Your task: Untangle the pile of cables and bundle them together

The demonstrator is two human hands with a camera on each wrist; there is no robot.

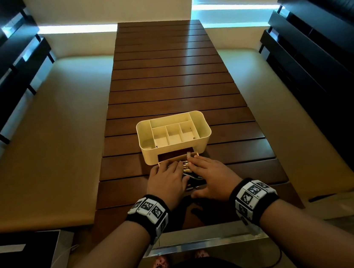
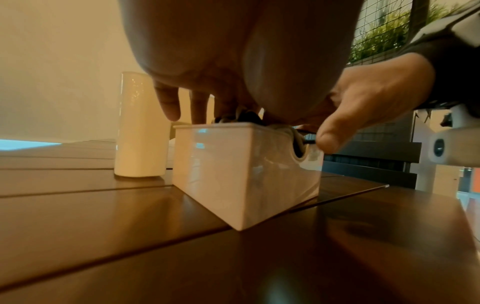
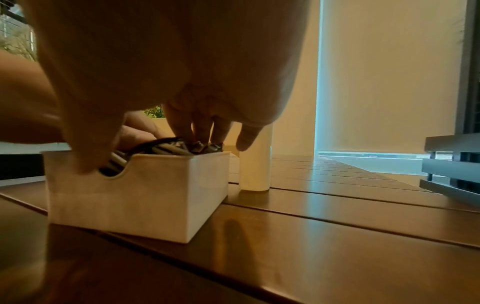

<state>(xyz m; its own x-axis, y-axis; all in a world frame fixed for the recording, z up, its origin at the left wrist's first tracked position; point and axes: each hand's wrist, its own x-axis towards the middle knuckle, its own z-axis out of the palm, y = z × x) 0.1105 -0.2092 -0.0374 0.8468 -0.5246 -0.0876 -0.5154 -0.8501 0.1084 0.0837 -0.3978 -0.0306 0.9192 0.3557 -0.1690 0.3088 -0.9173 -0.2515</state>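
Observation:
A tangle of black and white cables [image 1: 188,172] fills a cream drawer [image 1: 193,154] pulled out from the organizer, near the table's front. In the head view my left hand [image 1: 168,176] lies over the left side of the pile, fingers spread and touching it. My right hand [image 1: 209,172] covers the right side. In the right wrist view, the right hand's fingers [image 3: 197,127] dip into the cables [image 3: 166,148] and its thumb [image 3: 85,162] sits at the drawer's [image 3: 137,195] front notch. In the left wrist view, the left hand's fingers [image 2: 197,107] reach down to the drawer [image 2: 246,174]. Most of the pile is hidden by the hands.
The cream organizer [image 1: 204,130], with several bare compartments, stands just behind the drawer on a long slatted wooden table [image 1: 169,79]. Beige benches run along both sides, with dark slatted backs beyond them. A dark box [image 1: 20,260] lies on the floor at the lower left.

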